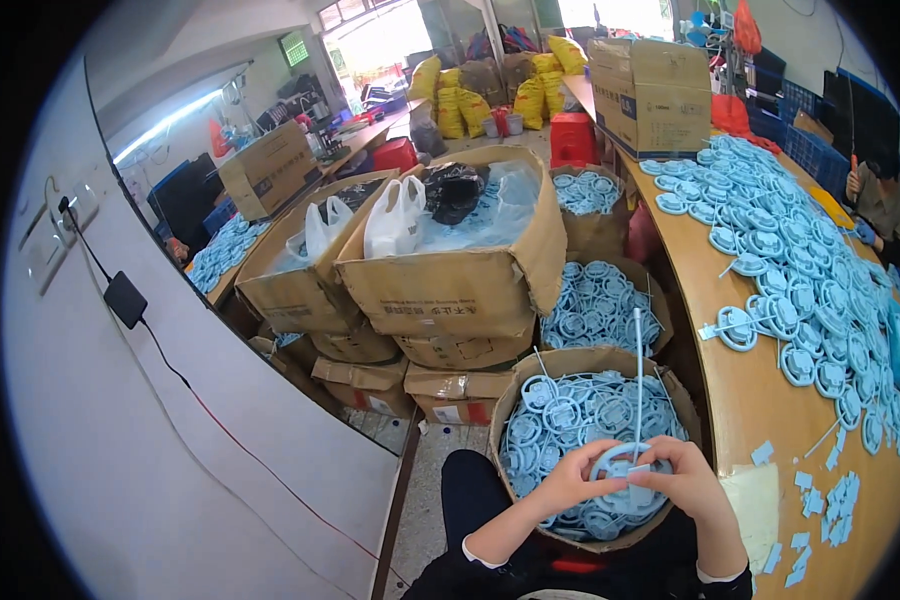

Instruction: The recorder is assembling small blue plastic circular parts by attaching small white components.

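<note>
Above an open carton of light-blue plastic parts (590, 400), both my hands grip one light-blue round plastic part (602, 462) with a ring-shaped rim. A long thin rod (638, 370) rises upright from it. My left hand (578, 478) is closed on the ring's left side, thumb toward its middle. On the other side my right hand (688, 482) pinches the ring and a small flat blue piece (638, 484) at its centre. Fingers partly cover where the piece meets the ring.
A wooden table (745, 410) on my right carries a heap of similar ring parts (770, 240) and small loose blue pieces (838, 510). Stacked cartons (440, 290) stand ahead left. Beside me is a white panel (200, 420) with hanging cables. A co-worker (885, 205) sits beyond the table.
</note>
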{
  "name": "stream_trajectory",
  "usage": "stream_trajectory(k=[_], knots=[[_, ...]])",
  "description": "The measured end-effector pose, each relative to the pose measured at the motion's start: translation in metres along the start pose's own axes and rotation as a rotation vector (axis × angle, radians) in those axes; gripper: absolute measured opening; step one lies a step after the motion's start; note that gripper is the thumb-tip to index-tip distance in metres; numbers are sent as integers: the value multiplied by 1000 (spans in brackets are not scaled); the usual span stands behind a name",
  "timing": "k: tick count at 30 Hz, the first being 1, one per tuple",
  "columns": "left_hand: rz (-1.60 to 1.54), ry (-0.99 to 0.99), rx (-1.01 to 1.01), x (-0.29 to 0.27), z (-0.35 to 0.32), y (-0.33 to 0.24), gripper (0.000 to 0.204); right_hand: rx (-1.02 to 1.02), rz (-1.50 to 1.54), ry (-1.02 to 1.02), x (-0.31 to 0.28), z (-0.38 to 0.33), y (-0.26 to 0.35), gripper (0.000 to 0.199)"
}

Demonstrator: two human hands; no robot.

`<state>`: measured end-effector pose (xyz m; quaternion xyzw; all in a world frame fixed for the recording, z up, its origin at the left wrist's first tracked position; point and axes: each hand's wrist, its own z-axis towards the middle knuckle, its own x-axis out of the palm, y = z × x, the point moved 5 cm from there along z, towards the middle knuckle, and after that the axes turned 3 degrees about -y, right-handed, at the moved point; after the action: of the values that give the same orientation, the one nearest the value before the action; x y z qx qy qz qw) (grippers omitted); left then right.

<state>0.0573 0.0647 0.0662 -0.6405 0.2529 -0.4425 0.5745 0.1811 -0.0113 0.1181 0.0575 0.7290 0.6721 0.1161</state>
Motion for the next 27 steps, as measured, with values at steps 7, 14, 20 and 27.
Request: stream_trajectory(k=[7, 14, 20, 27], knots=[[-113, -409, 37, -19, -3, 17, 51, -288, 255, -429, -31, 2, 16, 11], [140, -468, 271, -17, -5, 9, 50, -71, 308, -232, -1, 4, 0, 23], [132, -436, 417, 4, -11, -15, 58, -93, 308, -238, 10, 3, 3, 30], [427, -465, 464, 8, -17, -19, 60, -98, 319, -253, 8, 2, -1, 19]])
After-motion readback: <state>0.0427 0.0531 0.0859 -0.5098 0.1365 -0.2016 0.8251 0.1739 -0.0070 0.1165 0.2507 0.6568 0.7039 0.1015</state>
